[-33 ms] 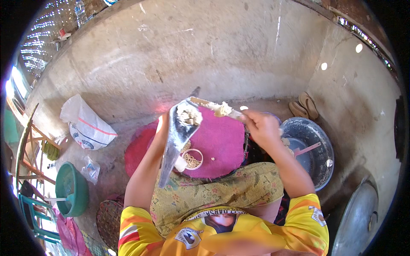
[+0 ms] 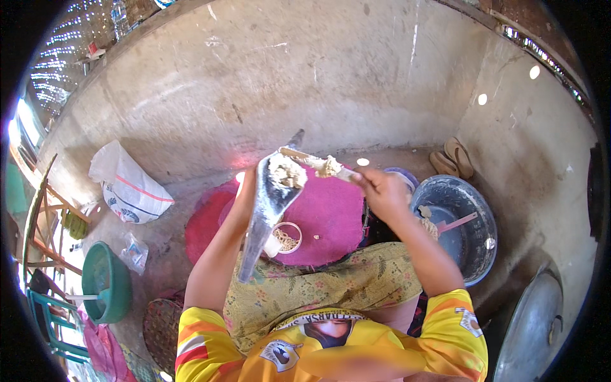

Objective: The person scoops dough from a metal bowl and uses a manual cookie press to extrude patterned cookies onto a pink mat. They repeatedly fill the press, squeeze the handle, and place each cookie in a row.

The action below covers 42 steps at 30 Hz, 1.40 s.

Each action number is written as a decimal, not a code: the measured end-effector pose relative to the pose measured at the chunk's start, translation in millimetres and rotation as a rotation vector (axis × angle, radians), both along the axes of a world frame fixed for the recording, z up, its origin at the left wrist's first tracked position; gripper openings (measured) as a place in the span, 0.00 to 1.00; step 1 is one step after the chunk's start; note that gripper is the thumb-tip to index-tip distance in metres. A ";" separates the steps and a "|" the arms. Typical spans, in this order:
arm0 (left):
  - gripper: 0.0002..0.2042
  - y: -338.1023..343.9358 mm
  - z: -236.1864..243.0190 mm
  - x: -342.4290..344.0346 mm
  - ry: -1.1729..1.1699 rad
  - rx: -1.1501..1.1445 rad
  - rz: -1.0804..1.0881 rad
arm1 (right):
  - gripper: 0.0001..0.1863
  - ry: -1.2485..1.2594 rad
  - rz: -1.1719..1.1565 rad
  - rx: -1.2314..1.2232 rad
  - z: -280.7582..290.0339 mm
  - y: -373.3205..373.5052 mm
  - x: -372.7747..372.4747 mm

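My left hand is closed round the side of a long dark press-like tool, tilted above the pink cloth, its fingers mostly hidden behind it. Pale dough fills the hollow at its upper end. In my right hand is a flat wooden stick, its far end against the tool's upper edge. A lump of dough clings midway along it. Below the tool, a white ring-shaped piece lies on the pink cloth, with crumbly pale strands inside.
To the right stands a dark basin holding a pink-handled utensil and some dough. Sandals lie behind it, and a large metal lid leans nearby. On the left are a white sack and a green basin.
The tool and its dough have shifted slightly right. My right hand and the stick have moved only a little; both hands keep their hold.
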<state>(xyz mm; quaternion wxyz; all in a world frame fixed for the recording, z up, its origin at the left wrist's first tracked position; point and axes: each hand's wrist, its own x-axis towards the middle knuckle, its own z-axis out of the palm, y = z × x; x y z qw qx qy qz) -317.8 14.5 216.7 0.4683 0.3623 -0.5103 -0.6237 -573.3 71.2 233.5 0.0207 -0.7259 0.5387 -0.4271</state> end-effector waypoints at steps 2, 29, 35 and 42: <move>0.18 3.3 13.2 -14.3 0.220 0.051 -0.065 | 0.10 -0.174 0.041 0.128 -24.9 -2.6 10.4; 0.17 57.5 59.9 -45.1 0.343 -0.289 -0.361 | 0.11 0.895 -0.678 0.802 -190.4 55.6 -220.1; 0.16 62.0 35.0 -78.9 0.493 -0.255 -0.490 | 0.21 -0.431 0.269 0.654 -114.4 41.1 -100.3; 0.14 58.1 6.5 -75.6 0.655 -0.126 -0.393 | 0.32 -1.205 0.804 0.922 -76.6 43.3 14.0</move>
